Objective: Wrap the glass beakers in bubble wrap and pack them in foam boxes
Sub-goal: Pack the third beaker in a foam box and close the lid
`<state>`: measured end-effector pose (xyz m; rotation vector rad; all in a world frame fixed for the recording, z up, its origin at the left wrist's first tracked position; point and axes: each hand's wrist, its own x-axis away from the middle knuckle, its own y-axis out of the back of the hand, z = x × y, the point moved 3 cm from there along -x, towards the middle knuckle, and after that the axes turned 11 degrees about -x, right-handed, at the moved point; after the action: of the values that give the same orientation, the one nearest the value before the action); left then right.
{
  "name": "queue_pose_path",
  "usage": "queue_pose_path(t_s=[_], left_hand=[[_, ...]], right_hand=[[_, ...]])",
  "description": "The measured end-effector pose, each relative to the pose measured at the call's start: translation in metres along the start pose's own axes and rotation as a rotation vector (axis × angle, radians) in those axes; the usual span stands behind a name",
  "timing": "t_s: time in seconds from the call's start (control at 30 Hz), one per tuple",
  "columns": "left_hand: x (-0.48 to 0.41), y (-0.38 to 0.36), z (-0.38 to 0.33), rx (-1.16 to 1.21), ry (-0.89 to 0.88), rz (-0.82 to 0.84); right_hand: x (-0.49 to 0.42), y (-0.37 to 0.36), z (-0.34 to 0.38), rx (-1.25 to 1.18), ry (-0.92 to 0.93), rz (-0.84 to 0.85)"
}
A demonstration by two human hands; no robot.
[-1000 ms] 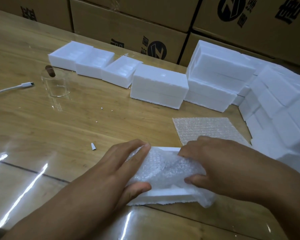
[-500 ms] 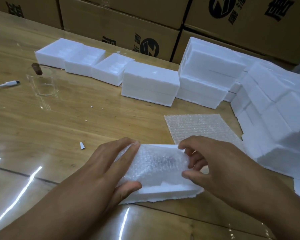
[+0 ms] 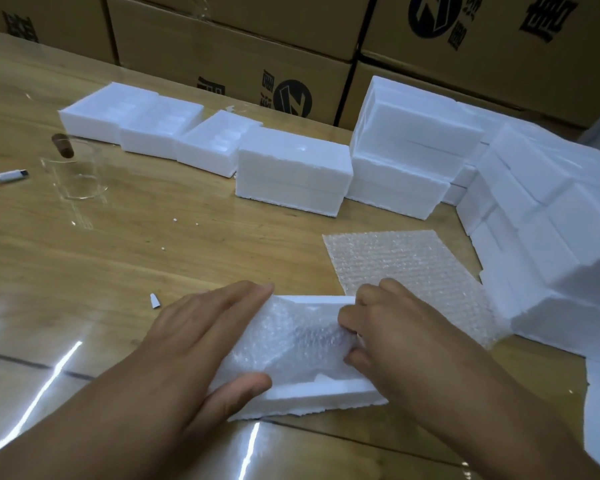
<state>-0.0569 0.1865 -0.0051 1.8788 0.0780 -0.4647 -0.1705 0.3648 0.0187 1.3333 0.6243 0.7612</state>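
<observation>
A wooden bench (image 3: pixel 118 258) fills most of the frame. Behind it, along the top edge, stand brown cardboard boxes (image 3: pixel 229 50) with black printed marks.

On the right side of the frame lies a big pile of white foam boxes (image 3: pixel 548 216), reaching from the upper right down to the right edge. Left of this pile, in the upper middle, is a stack of closed foam boxes (image 3: pixel 409 150), and just beside it one lower closed foam box (image 3: pixel 291 171). A row of open foam halves (image 3: pixel 153 123) continues from there to the upper left.

A flat sheet of bubble wrap (image 3: pixel 409 261) lies on the bench at the middle right, near the pile.

In the lower middle an open foam box (image 3: pixel 312 396) lies on the bench, and a bubble-wrapped bundle (image 3: pixel 298 344) rests in it. What is inside the wrap I cannot tell. The left hand (image 3: pixel 205 344) lies on the left end of the bundle with straight fingers, the thumb pressing at the near side. The right hand (image 3: pixel 402 334) has curled fingers and pinches the wrap at the right end of the bundle.

At the upper left a bare glass beaker (image 3: pixel 77 171) stands upright on the bench, well apart from the hands. Left of it lies the end of a white cable (image 3: pixel 4 176). A small white cap (image 3: pixel 155 301) lies on the bench near the left hand.
</observation>
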Motion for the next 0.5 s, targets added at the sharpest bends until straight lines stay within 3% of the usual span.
queue_pose_path(t_s=[0.1,0.2,0.37,0.5], left_hand=[[0.002,0.000,0.014,0.209,0.157,0.078],[0.000,-0.003,0.018,0.115,0.132,0.087],[-0.008,-0.013,0.016,-0.001,0.029,0.015],[-0.002,-0.019,0.021,0.286,0.121,-0.097]], right_hand=[[0.008,0.006,-0.013,-0.198,-0.024,0.078],[0.013,0.014,-0.026,-0.319,-0.084,0.134],[0.004,0.005,-0.021,-0.188,-0.030,0.172],[-0.002,-0.001,-0.017,-0.118,0.040,0.032]])
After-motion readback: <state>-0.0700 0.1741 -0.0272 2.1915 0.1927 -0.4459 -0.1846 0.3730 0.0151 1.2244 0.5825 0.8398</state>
